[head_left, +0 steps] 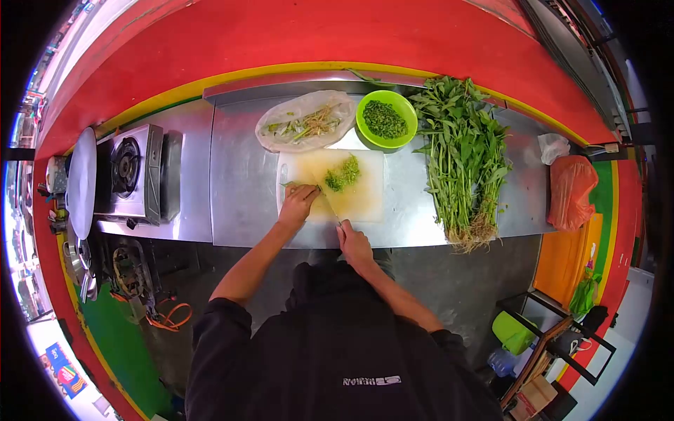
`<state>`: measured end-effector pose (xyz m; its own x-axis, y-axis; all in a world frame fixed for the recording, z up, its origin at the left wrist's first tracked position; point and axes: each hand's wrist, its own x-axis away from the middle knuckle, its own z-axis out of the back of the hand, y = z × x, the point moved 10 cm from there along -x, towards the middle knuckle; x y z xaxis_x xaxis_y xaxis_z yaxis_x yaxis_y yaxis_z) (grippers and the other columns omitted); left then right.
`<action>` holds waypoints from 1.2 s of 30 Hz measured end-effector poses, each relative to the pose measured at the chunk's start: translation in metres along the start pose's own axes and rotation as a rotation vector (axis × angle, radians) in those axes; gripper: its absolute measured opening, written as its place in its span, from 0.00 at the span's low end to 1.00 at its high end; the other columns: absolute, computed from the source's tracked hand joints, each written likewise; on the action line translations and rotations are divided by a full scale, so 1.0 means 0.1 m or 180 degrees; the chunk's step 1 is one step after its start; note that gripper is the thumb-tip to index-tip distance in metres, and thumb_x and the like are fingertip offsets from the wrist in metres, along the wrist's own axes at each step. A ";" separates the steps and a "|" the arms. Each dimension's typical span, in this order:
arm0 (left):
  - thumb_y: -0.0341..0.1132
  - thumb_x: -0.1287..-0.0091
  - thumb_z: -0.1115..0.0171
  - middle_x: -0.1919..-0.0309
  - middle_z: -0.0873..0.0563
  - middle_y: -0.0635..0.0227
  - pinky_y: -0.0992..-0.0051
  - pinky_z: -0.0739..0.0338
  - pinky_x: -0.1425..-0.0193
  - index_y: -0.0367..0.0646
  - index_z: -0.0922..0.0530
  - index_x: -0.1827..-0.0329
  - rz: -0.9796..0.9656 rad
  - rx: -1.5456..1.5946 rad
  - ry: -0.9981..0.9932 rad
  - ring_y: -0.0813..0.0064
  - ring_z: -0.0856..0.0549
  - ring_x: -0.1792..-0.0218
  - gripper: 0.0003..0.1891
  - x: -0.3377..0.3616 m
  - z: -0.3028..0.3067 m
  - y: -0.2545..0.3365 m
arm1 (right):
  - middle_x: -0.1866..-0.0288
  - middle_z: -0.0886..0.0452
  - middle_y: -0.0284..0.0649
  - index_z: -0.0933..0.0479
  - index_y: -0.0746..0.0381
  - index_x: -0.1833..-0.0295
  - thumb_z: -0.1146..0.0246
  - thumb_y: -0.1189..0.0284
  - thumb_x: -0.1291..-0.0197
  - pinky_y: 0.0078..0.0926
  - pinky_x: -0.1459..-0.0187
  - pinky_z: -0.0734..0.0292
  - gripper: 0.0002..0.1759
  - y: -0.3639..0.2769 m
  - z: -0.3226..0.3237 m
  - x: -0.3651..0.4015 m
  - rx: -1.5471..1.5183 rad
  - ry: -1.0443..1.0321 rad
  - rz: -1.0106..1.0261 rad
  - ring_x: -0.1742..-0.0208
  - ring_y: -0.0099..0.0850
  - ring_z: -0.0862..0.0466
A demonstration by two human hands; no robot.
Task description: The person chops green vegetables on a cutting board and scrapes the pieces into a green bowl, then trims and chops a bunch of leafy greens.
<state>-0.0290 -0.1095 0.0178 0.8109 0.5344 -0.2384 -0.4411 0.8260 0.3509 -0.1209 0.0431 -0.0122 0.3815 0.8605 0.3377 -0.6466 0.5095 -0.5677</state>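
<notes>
A white cutting board (368,201) lies on the steel counter in front of me. My right hand (355,245) is closed round the handle of a knife (331,208), whose blade points up and left across the board. At the blade's left side my left hand (300,202) is closed over a small bunch of green stems (288,184), mostly hidden under the fingers. Chopped greens (342,174) lie in a small pile just beyond the blade.
Behind the board are a clear plastic bag (307,121) of trimmings and a lime-green bowl (361,126) of chopped greens. A large bundle of leafy stalks (465,161) lies to the right, near a red plastic bag (570,192). A gas stove (130,172) stands at the left.
</notes>
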 end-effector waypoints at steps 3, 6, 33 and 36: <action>0.27 0.37 0.39 0.48 0.13 0.71 0.60 0.32 0.35 0.45 0.13 0.49 -0.0027 0.0024 0.0007 0.72 0.15 0.44 0.15 0.00 -0.01 0.00 | 0.74 0.18 0.58 0.31 0.56 0.47 0.47 0.56 0.21 0.63 0.69 0.20 0.14 0.01 0.00 -0.05 0.0015 0.0003 0.0006 0.70 0.63 0.15; 0.27 0.37 0.39 0.48 0.13 0.71 0.60 0.33 0.34 0.46 0.13 0.49 0.0012 0.0039 0.0001 0.72 0.15 0.44 0.15 0.01 -0.04 -0.02 | 0.76 0.18 0.57 0.31 0.56 0.47 0.47 0.56 0.21 0.62 0.71 0.20 0.14 -0.05 0.01 -0.17 -0.0013 0.0160 0.0178 0.72 0.63 0.16; 0.27 0.37 0.36 0.51 0.10 0.75 0.62 0.34 0.36 0.48 0.12 0.53 -0.0003 0.0013 0.0148 0.75 0.13 0.47 0.12 -0.01 0.03 -0.04 | 0.76 0.18 0.59 0.31 0.57 0.47 0.47 0.55 0.21 0.64 0.69 0.21 0.16 -0.10 0.02 -0.13 -0.0259 0.0151 0.0165 0.71 0.64 0.16; 0.26 0.37 0.36 0.51 0.10 0.75 0.62 0.34 0.36 0.49 0.12 0.52 -0.0012 0.0042 0.0170 0.75 0.13 0.47 0.12 0.00 0.02 -0.04 | 0.76 0.19 0.60 0.31 0.59 0.49 0.46 0.56 0.22 0.65 0.70 0.23 0.16 -0.04 -0.03 -0.05 -0.0176 0.0244 0.0179 0.71 0.65 0.17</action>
<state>-0.0264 -0.1135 0.0186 0.7908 0.5402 -0.2877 -0.4326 0.8259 0.3616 -0.1184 0.0363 -0.0140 0.3966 0.8842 0.2469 -0.6318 0.4580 -0.6254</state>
